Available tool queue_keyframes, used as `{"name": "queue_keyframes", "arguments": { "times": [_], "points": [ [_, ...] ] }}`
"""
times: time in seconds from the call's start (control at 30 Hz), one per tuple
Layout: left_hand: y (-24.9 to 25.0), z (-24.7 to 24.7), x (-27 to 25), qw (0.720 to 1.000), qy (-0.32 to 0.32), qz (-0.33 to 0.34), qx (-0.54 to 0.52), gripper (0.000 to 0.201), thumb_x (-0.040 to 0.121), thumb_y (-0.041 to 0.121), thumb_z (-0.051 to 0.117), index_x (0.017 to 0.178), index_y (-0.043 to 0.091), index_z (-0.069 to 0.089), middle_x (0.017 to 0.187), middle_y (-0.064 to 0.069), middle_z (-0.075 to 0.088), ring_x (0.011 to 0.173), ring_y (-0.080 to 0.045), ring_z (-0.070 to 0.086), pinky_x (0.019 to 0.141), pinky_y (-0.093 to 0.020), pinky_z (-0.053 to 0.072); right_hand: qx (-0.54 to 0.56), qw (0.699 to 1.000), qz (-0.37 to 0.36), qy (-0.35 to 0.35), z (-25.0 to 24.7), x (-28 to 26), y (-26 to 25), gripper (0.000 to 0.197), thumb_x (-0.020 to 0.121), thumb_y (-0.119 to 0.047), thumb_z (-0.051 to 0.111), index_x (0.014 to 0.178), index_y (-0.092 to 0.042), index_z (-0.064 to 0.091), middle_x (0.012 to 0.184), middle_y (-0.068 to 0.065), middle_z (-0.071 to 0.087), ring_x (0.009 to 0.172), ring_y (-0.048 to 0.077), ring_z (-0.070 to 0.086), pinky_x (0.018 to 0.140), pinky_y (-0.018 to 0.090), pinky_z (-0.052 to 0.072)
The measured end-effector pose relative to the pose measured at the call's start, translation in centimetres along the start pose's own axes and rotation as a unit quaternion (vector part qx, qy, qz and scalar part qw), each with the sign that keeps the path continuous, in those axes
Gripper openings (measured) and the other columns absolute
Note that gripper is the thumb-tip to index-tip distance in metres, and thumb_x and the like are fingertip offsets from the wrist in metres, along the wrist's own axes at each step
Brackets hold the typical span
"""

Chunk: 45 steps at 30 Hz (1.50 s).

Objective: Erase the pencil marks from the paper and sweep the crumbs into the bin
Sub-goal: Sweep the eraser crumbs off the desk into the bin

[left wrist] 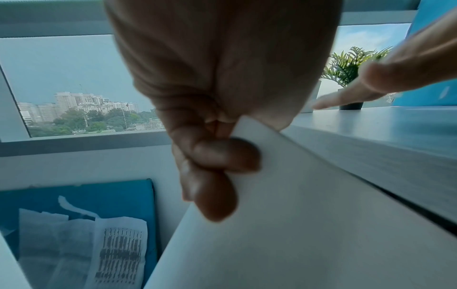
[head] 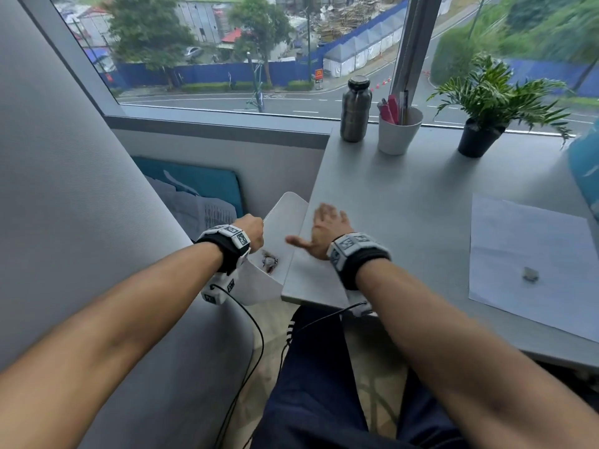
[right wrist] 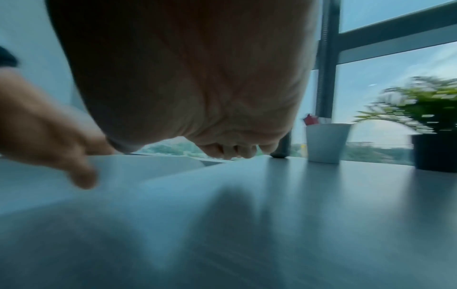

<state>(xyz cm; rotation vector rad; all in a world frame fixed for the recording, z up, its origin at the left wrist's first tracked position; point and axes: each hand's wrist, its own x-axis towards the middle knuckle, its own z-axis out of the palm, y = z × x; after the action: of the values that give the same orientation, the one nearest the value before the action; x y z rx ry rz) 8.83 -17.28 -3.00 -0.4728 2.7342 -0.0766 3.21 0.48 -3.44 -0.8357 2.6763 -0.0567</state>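
The grey table [head: 405, 205] is the broadest thing here, a smooth matt slab with a rounded near corner, standing against the window. On its right part lies the paper [head: 531, 254], a flat white rectangular sheet; any pencil marks on it are too faint to make out. A small pale grey eraser [head: 530, 274], a stubby block, sits on the sheet near its lower middle.

Off the table's left edge hangs the bin [head: 285, 218], a white, smooth-walled plastic container with rounded corners, tilted with its open mouth against the table edge. Some small dark and pale scraps [head: 269, 261] lie inside it near the bottom; what they are cannot be told.

The left hand [head: 252, 230] grips the bin's rim, fingers [left wrist: 217, 154] curled over the thin white wall and pinching it. The right hand [head: 327, 230] lies flat and spread on the table top just beside the bin, fingers straight, thumb stretched towards the bin's mouth, holding nothing; it is blurred.

At the back stand a dark ribbed metal bottle [head: 355, 110], a white tapered cup [head: 399, 131] of pens, and a leafy green plant [head: 492, 92] in a black pot.
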Motion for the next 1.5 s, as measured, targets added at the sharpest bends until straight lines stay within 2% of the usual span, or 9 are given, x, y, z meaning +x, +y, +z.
{"name": "queue_keyframes", "arguments": {
  "times": [0.17, 0.37, 0.47, 0.67, 0.87, 1.13, 1.23, 1.37, 1.5],
  "points": [
    [0.2, 0.5, 0.0, 1.000, -0.008, 0.010, -0.002, 0.021, 0.088, 0.003, 0.047, 0.099, -0.003, 0.063, 0.108, -0.023, 0.065, 0.095, -0.040, 0.064, 0.074, -0.037, 0.051, 0.035, 0.978, 0.192, -0.070, 0.5, -2.4, 4.3, 0.128, 0.073, -0.090, 0.024, 0.150, 0.006, -0.009, 0.158, 0.026, -0.013, 0.148, 0.039, -0.008, 0.121, 0.048, -0.004],
    [0.5, 0.8, -0.3, 1.000, -0.019, 0.003, 0.001, 0.023, 0.090, 0.005, 0.047, 0.106, -0.002, 0.062, 0.115, -0.022, 0.063, 0.103, -0.040, 0.062, 0.075, -0.035, 0.048, 0.041, 0.990, -0.081, -0.106, 3.5, -3.4, -6.7, 0.126, 0.073, -0.088, 0.035, 0.152, -0.003, -0.011, 0.160, 0.017, -0.019, 0.148, 0.032, -0.016, 0.121, 0.045, -0.007],
    [0.0, 0.8, -0.3, 1.000, -0.015, -0.003, 0.001, 0.024, 0.092, 0.009, 0.049, 0.109, -0.003, 0.060, 0.118, -0.023, 0.062, 0.105, -0.040, 0.062, 0.077, -0.036, 0.048, 0.061, 0.986, -0.131, -0.083, 1.9, -3.2, -7.6, 0.114, 0.081, -0.082, 0.034, 0.154, -0.002, -0.003, 0.162, 0.016, -0.007, 0.150, 0.028, -0.006, 0.121, 0.041, -0.001],
    [-1.2, 0.4, 1.0, 1.000, -0.019, -0.007, 0.002, 0.026, 0.091, 0.007, 0.046, 0.107, -0.006, 0.062, 0.118, -0.024, 0.063, 0.103, -0.040, 0.062, 0.078, -0.037, 0.050, 0.090, 0.995, 0.019, 0.026, -0.6, -1.4, 4.7, 0.111, 0.082, -0.080, 0.031, 0.152, 0.003, 0.009, 0.161, 0.020, 0.006, 0.149, 0.032, 0.006, 0.121, 0.042, 0.007],
    [-0.2, 0.1, 3.1, 1.000, -0.020, -0.008, 0.019, 0.029, 0.091, 0.006, 0.046, 0.113, -0.005, 0.061, 0.121, -0.023, 0.060, 0.106, -0.039, 0.061, 0.073, -0.034, 0.045, 0.062, 0.975, 0.209, -0.029, -1.2, 0.3, 15.0, 0.122, 0.075, -0.088, 0.027, 0.153, 0.000, -0.007, 0.161, 0.019, -0.011, 0.150, 0.032, -0.006, 0.122, 0.044, 0.000],
    [0.1, 0.1, 4.4, 0.999, -0.035, -0.003, -0.001, 0.026, 0.092, 0.016, 0.056, 0.105, -0.005, 0.063, 0.112, -0.022, 0.065, 0.101, -0.039, 0.064, 0.070, -0.034, 0.047, 0.054, 0.995, -0.006, -0.079, -0.6, 3.2, -1.0, 0.131, 0.068, -0.093, 0.029, 0.152, 0.000, -0.009, 0.160, 0.019, -0.015, 0.149, 0.035, -0.009, 0.122, 0.044, -0.003],
    [0.1, -0.3, 4.0, 0.999, -0.044, -0.004, -0.025, 0.027, 0.090, 0.021, 0.059, 0.083, -0.005, 0.062, 0.093, -0.023, 0.067, 0.084, -0.038, 0.063, 0.067, -0.037, 0.048, 0.039, 0.992, -0.092, -0.076, -0.4, 3.6, -4.1, 0.118, 0.076, -0.088, 0.029, 0.154, -0.003, 0.003, 0.163, 0.014, 0.000, 0.151, 0.027, 0.001, 0.122, 0.044, 0.004],
    [-0.1, -0.1, 3.3, 0.999, -0.037, -0.012, -0.034, 0.020, 0.090, 0.011, 0.050, 0.097, -0.003, 0.063, 0.108, -0.024, 0.064, 0.095, -0.040, 0.063, 0.073, -0.036, 0.050, 0.050, 0.998, -0.040, 0.012, -1.2, 4.4, 0.1, 0.112, 0.081, -0.083, 0.029, 0.154, -0.002, 0.003, 0.163, 0.015, -0.001, 0.150, 0.029, 0.000, 0.122, 0.046, 0.003],
    [-0.2, 0.1, 2.9, 0.999, -0.039, -0.009, -0.022, 0.024, 0.087, 0.004, 0.046, 0.103, -0.004, 0.062, 0.113, -0.023, 0.063, 0.098, -0.041, 0.063, 0.072, -0.035, 0.049, 0.044, 0.995, 0.091, -0.007, -2.2, 4.6, 8.0, 0.118, 0.077, -0.086, 0.026, 0.153, -0.001, -0.002, 0.162, 0.016, -0.006, 0.150, 0.031, -0.004, 0.122, 0.046, 0.001]
  ]
}}
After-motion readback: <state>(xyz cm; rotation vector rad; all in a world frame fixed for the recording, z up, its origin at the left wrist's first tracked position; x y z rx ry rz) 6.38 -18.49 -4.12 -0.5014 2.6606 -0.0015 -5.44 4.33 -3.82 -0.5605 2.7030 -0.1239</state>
